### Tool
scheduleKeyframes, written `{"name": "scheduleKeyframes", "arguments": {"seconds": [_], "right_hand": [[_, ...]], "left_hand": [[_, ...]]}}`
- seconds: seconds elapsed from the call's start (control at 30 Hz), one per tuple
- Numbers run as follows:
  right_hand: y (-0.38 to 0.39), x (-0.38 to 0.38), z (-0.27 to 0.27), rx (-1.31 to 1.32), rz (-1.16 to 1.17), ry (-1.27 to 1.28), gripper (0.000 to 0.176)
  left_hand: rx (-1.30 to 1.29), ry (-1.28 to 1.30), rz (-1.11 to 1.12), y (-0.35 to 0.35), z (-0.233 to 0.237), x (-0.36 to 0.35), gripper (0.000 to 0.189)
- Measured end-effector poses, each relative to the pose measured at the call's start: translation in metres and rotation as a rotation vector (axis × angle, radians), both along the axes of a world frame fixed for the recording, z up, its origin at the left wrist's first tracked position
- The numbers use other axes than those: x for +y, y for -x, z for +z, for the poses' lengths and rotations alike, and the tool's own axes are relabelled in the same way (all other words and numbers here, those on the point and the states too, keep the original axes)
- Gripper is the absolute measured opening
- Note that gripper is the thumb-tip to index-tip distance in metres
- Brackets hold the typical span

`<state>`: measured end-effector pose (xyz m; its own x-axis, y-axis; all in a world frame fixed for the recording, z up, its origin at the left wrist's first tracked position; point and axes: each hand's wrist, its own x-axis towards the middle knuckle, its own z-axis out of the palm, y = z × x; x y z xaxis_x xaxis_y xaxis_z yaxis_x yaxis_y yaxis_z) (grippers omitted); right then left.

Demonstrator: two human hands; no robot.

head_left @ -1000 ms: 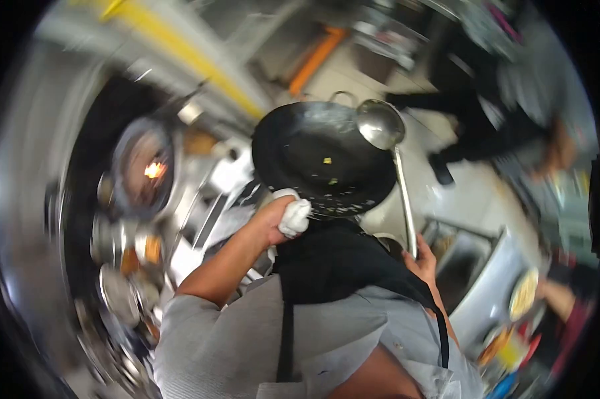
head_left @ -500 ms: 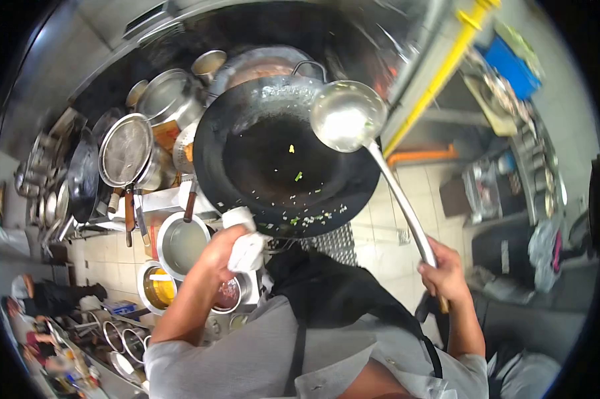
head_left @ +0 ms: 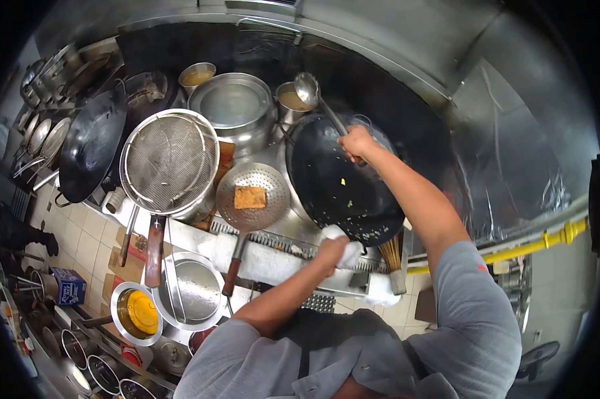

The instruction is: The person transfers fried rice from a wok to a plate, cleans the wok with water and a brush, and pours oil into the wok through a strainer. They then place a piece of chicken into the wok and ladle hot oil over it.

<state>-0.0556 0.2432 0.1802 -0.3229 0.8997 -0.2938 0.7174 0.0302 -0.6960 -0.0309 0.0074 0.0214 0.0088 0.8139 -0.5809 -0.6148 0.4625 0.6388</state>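
My right hand (head_left: 360, 145) is closed around the handle of a ladle (head_left: 306, 89). The ladle's bowl is at the rim of a small pot of brownish liquid (head_left: 292, 101), beyond the wok. The black wok (head_left: 320, 176) rests on the stove, with a few green and yellow bits and pale scraps scattered inside. At the wok's near edge, my left hand (head_left: 330, 256) is closed on a folded white cloth (head_left: 346, 251). The cloth covers that part of the rim, so the grip beneath it is hidden.
Left of the wok, a perforated skimmer (head_left: 277, 207) holds a browned slab (head_left: 250, 197). A mesh strainer (head_left: 170, 156) and a large lidded pot (head_left: 232, 100) stand beside it. Nearer are a metal basin (head_left: 207, 292), a pot of yellow liquid (head_left: 142, 312) and a bamboo brush (head_left: 394, 266).
The ladle has swung from the right side to beyond the wok, my right arm now reaching forward. The wok now sits on the stove, and the view has turned left.
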Motion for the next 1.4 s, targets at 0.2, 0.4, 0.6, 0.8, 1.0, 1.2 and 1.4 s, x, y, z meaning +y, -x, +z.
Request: {"name": "scheduleKeyframes", "arguments": {"seconds": [0.2, 0.4, 0.6, 0.8, 1.0, 1.2, 1.4], "right_hand": [[0.082, 0.056, -0.010, -0.214, 0.115, 0.139, 0.021], [0.080, 0.097, 0.009, 0.373, -0.111, 0.964, 0.014], [0.046, 0.074, 0.007, -1.033, 0.912, -0.405, 0.017], [0.071, -0.011, 0.041, -0.058, 0.296, -0.149, 0.025], [0.145, 0.002, -0.019, 0.402, 0.123, 0.773, 0.009], [0.097, 0.019, -0.004, 1.141, -0.054, 1.547, 0.036], [-0.036, -0.024, 0.061, 1.244, 0.078, 1.611, 0.042]], "left_hand": [[-0.082, 0.058, 0.003, 0.003, 0.040, 0.014, 0.035], [-0.326, 0.079, -0.086, 0.005, 0.032, 0.023, 0.025], [-0.320, 0.016, -0.197, 0.071, 0.050, -0.012, 0.039], [-0.292, -0.112, 0.002, 0.105, 0.027, -0.089, 0.027], [-0.501, 0.108, 0.108, 0.104, -0.015, -0.196, 0.036], [-0.747, 0.272, 0.350, 0.022, -0.127, -0.227, 0.029], [-0.917, 0.152, 0.489, -0.109, -0.256, -0.161, 0.027]]}}
